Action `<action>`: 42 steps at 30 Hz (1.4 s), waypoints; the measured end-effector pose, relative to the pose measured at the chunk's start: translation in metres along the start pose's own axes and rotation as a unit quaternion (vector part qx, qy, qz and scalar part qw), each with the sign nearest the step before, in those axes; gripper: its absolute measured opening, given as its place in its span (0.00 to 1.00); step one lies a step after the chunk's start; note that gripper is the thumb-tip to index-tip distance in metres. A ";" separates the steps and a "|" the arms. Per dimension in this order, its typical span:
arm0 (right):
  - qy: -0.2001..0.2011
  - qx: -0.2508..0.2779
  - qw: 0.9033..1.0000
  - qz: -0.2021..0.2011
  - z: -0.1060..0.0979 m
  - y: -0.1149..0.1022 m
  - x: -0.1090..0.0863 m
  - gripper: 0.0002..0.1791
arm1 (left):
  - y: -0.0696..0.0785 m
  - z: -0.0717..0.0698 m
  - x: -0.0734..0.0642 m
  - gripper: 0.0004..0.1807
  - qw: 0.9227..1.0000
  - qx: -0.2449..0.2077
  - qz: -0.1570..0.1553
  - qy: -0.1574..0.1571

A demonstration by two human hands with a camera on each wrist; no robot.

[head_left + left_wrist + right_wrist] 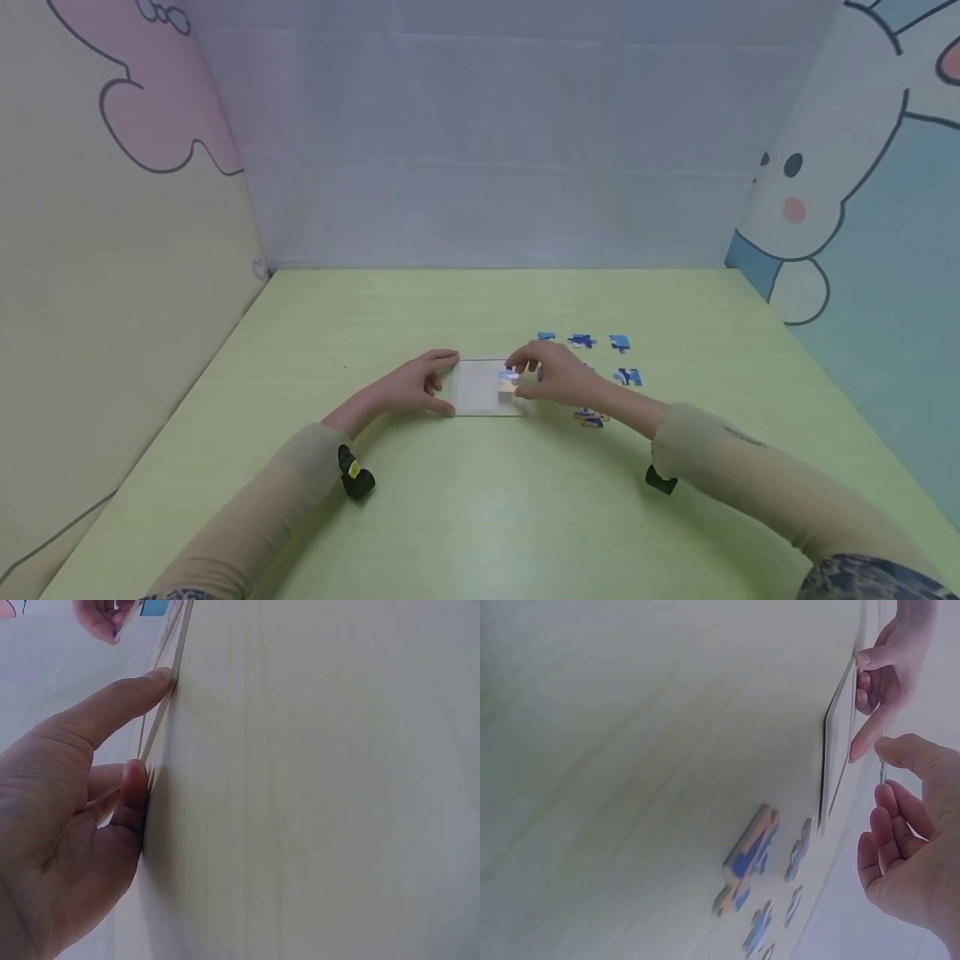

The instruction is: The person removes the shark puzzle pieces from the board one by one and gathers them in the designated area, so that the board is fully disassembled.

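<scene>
A square white puzzle tray with a thin rim lies flat on the table. My left hand rests at its left side, thumb at the near corner and forefinger at the far corner; the other fingers bend inward. Between thumb and fingertips my right hand pinches a jigsaw piece, light blue and cream, above the tray's right part. In the right wrist view the piece shows edge-on, held apart from the tray. My right forearm and hand partly hide other pieces.
Several loose jigsaw pieces lie right of the tray, among them a blue one, another and an overlapping pair or cluster nearer me. The pale green table meets a cloth backdrop behind, with printed panels at both sides.
</scene>
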State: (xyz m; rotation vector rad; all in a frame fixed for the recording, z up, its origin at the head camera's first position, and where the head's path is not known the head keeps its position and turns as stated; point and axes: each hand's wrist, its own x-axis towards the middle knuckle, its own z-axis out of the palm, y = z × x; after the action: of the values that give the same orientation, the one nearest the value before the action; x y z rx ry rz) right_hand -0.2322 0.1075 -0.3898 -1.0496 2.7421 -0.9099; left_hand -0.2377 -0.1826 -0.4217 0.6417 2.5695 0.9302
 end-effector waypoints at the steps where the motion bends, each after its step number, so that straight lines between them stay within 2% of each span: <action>1: 0.003 0.005 1.000 -0.004 -0.001 0.001 -0.003 0.21 | -0.001 0.000 0.000 0.51 1.000 -0.002 0.001 0.000; 7: 0.009 0.022 1.000 -0.008 -0.005 0.009 -0.019 0.21 | -0.002 -0.001 -0.002 0.51 1.000 -0.005 0.008 0.003; 16: 0.001 -0.020 1.000 0.015 -0.006 0.016 -0.035 0.20 | 0.001 -0.002 -0.005 0.52 0.999 -0.007 0.037 0.009; 23: 0.001 -0.033 0.999 0.015 -0.006 0.023 -0.046 0.19 | 0.002 -0.003 -0.003 0.51 1.000 -0.018 0.011 0.006; 42: -0.051 -0.046 0.997 0.039 -0.004 0.036 -0.053 0.20 | 0.002 -0.001 -0.004 0.52 1.000 -0.014 0.002 0.004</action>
State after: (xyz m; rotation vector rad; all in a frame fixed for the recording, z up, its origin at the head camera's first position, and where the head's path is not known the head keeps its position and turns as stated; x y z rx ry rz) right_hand -0.2141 0.1641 -0.4134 -0.9674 2.7412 -0.7071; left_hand -0.2343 -0.1841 -0.4186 0.6352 2.5585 0.9711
